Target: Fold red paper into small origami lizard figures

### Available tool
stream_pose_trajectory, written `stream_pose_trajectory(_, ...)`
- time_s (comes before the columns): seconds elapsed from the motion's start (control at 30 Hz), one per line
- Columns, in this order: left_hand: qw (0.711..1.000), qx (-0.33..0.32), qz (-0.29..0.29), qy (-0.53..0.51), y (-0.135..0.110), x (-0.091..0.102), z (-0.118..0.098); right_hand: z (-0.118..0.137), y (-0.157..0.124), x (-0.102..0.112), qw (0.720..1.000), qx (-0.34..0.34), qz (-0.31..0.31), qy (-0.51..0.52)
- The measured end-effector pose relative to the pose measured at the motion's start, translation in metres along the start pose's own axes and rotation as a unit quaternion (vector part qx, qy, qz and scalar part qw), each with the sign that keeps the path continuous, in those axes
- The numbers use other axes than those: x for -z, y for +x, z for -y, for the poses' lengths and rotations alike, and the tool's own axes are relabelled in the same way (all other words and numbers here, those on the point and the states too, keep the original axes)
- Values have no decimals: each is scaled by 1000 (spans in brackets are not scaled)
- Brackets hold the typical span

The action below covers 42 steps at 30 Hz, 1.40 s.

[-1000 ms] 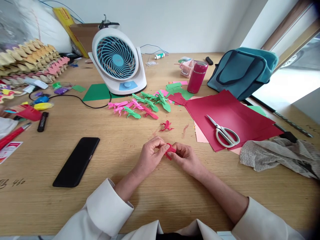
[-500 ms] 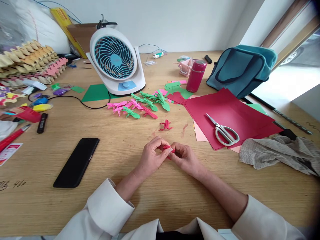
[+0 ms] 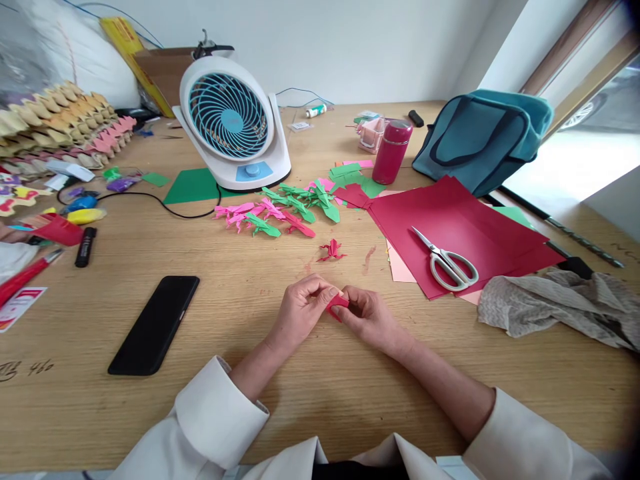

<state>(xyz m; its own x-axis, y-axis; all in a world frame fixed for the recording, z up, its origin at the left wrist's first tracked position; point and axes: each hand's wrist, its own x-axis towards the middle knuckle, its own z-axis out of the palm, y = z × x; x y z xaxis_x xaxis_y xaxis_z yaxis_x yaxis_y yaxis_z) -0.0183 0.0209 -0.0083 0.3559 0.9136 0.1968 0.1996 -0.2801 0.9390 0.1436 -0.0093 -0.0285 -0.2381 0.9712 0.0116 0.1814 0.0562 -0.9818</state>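
Note:
Between my fingertips is a small folded piece of red paper (image 3: 339, 305), partly covered by them. My left hand (image 3: 305, 307) pinches it from the left, thumb and forefinger closed at its upper edge. From the other side my right hand (image 3: 373, 315) grips the same paper, thumb in front and curled fingers behind. Just beyond my hands a small red origami figure with thin legs (image 3: 332, 250) rests on the table. Farther back lies a cluster of green (image 3: 327, 203) and pink folded paper figures (image 3: 240, 213).
Scissors (image 3: 450, 267) lie on red paper sheets (image 3: 480, 227) at the right, beside a grey cloth (image 3: 540, 310). A black phone (image 3: 155, 327) lies left. Behind stand a fan (image 3: 230, 120), a red flask (image 3: 393, 153) and a teal bag (image 3: 480, 140). Part of another person's hand (image 3: 7, 233) shows at the left edge.
My fingers have shifted slightly on the red paper, and a flat face of it now shows below my fingertips. Another person's hand has come into view at the left edge.

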Motion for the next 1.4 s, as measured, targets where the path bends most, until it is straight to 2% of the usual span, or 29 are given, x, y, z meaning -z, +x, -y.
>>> stream_pose_trajectory(0.13, 999, 29, 5, -45, 1, -1, 1, 5, 1, 2, 999, -19, 0, 38)
stream_pose_trajectory(0.27, 999, 39, -3, -34, 2, -5, 6, 7, 3, 2, 996, -22, -22, 87)
stream_pose_trajectory(0.53, 997, 57, -19, -40, 3, -3, 9, 2, 4, 2, 995, -11, -6, 99)
stream_pose_trajectory(0.7, 994, 79, -23, -74, 4, -2, 10, -1, 4, 3, 997, -12, 7, 74)
stream_pose_trajectory(0.87, 992, 81, -8, -101, 4, -4, 10, -2, 3, 1, 997, 1, -10, 77)
stream_pose_trajectory(1.0, 996, 62, -14, -60, 3, -4, 9, -3, 3, 0, 996, -1, -14, 84)
stream_pose_trajectory(1.2, 997, 54, -16, -46, 3, -2, 10, -2, 3, 2, 999, -2, 15, 52)
stream_pose_trajectory(1.4, 998, 47, -18, -24, 3, -3, 13, -2, 2, 2, 1000, -4, -4, 18)
